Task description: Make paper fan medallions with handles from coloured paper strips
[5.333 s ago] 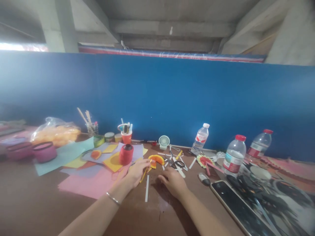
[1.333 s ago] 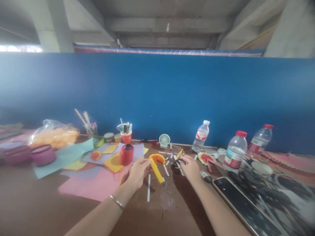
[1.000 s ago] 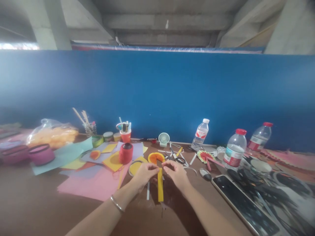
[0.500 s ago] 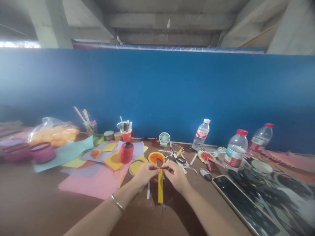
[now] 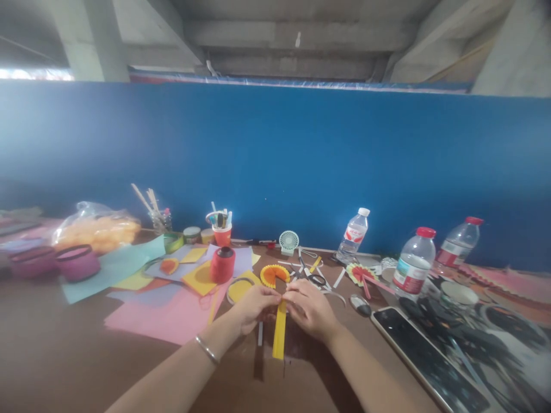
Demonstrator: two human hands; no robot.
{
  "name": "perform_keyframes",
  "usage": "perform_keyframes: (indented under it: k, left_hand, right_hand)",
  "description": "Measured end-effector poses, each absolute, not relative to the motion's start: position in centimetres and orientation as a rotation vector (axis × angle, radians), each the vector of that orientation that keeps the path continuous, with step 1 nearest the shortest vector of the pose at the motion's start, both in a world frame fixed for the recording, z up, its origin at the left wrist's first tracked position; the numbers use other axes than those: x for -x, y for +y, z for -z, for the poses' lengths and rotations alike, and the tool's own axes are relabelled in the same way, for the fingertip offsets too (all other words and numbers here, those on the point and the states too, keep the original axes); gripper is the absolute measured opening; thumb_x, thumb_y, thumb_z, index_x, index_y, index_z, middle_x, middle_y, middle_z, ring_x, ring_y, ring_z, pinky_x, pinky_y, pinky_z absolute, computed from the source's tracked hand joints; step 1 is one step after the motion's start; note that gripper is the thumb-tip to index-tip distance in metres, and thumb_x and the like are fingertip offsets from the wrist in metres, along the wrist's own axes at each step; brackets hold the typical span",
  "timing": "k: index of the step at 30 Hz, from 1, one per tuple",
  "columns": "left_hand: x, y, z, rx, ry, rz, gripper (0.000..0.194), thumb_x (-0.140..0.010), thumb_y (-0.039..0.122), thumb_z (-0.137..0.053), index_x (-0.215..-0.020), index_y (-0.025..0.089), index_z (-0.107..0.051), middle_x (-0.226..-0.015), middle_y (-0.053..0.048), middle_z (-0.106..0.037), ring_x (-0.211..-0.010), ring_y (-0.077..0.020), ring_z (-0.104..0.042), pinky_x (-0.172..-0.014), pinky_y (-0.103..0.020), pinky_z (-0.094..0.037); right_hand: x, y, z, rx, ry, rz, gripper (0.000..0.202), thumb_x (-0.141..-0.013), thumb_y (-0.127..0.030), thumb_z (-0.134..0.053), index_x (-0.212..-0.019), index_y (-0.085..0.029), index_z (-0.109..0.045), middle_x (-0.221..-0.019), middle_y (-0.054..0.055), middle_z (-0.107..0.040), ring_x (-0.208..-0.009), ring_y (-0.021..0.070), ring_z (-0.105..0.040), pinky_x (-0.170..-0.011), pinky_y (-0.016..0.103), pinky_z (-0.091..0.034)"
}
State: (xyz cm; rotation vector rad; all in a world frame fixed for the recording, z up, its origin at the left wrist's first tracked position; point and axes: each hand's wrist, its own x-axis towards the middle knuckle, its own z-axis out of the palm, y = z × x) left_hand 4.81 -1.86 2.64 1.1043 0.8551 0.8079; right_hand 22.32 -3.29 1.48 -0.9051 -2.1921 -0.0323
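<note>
"Peering through the head camera from my end, I see two hands meeting low in the middle. What are the fingers doing?"

"On my feed, the left hand (image 5: 257, 307) pinches the top end of a folded yellow strip (image 5: 279, 335) between its fingertips. The right hand (image 5: 310, 308) has its fingertips pressed together on that same end. The strip hangs towards the wearer, above the brown table (image 5: 241, 381)."

"And what crowds them?"

"Just beyond the fingertips I make out an orange pleated fan (image 5: 269, 276); I can't tell whether it touches the strip. Scissors (image 5: 317, 280) lie behind the right hand among white paper scraps (image 5: 339, 279). A narrow white strip (image 5: 260, 334) pokes out from beneath the left hand."

"Anything out to the sides?"

"To the left I have a rimmed yellow disc (image 5: 239, 291) just beside the hand, then a red thread spool (image 5: 222, 265) standing upright near a large pink sheet (image 5: 159, 321). To the right, a phone (image 5: 424, 355) lies near the forearm, with a red-capped bottle (image 5: 414, 264) past its far end."
</note>
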Motion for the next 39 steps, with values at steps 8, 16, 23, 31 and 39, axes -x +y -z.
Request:
perform_keyframes:
  k: [8,16,23,31,39]
  left_hand:
    - [-4.5,-1.0,-2.3,-0.935,0.870,-1.056,0.012,-0.062,0.020,-0.068,-0.066,0.011,-0.061,-0.064,-0.002,-0.062,-0.058,-0.0119,-0.059,-0.057,-0.024,-0.048]
    - [-3.6,1.0,-1.3,-0.727,0.875,-1.432,0.004,-0.072,0.013,-0.060,-0.074,0.011,-0.058,-0.070,-0.004,-0.065,-0.063,-0.0103,-0.062,-0.065,-0.022,-0.052]
    - [-3.7,1.1,-1.2,-0.637,0.844,-1.463,0.003,-0.072,0.008,-0.059,-0.070,0.011,-0.059,-0.065,-0.004,-0.065,-0.058,-0.0107,-0.062,-0.061,-0.021,-0.053]
    - [-3.7,1.3,-1.0,-0.611,0.831,-1.466,0.004,-0.071,0.008,-0.060,-0.069,0.011,-0.059,-0.065,-0.004,-0.066,-0.058,-0.0111,-0.062,-0.060,-0.021,-0.053]
    - [-3.6,1.4,-0.7,-0.625,0.826,-1.453,0.004,-0.070,0.010,-0.062,-0.070,0.012,-0.059,-0.067,-0.004,-0.066,-0.059,-0.0117,-0.062,-0.061,-0.021,-0.052]
  right_hand:
    - [-23.0,-3.3,-1.3,0.960,-1.768,-0.297,0.015,-0.076,-0.024,-0.050,-0.087,-0.019,-0.059,-0.089,0.007,-0.061,-0.085,0.0209,-0.056,-0.078,0.035,-0.043]
    - [-20.1,-1.8,1.4,0.954,-1.198,-1.350,0.020,-0.068,-0.032,-0.059,-0.077,-0.015,-0.061,-0.061,0.002,-0.061,-0.058,0.0174,-0.059,-0.049,0.027,-0.044]
    - [-20.2,-1.9,1.8,0.840,-1.131,-1.470,0.023,-0.063,-0.029,-0.069,-0.079,-0.014,-0.063,-0.067,0.002,-0.063,-0.061,0.0148,-0.059,-0.052,0.024,-0.045]
    - [-20.2,-1.7,2.1,0.813,-1.124,-1.463,0.022,-0.064,-0.030,-0.070,-0.078,-0.014,-0.063,-0.064,0.001,-0.063,-0.059,0.0143,-0.059,-0.051,0.023,-0.043]
    - [-20.1,-1.7,1.9,0.824,-1.145,-1.442,0.022,-0.064,-0.032,-0.069,-0.076,-0.014,-0.062,-0.062,0.001,-0.063,-0.058,0.0141,-0.058,-0.051,0.023,-0.043]
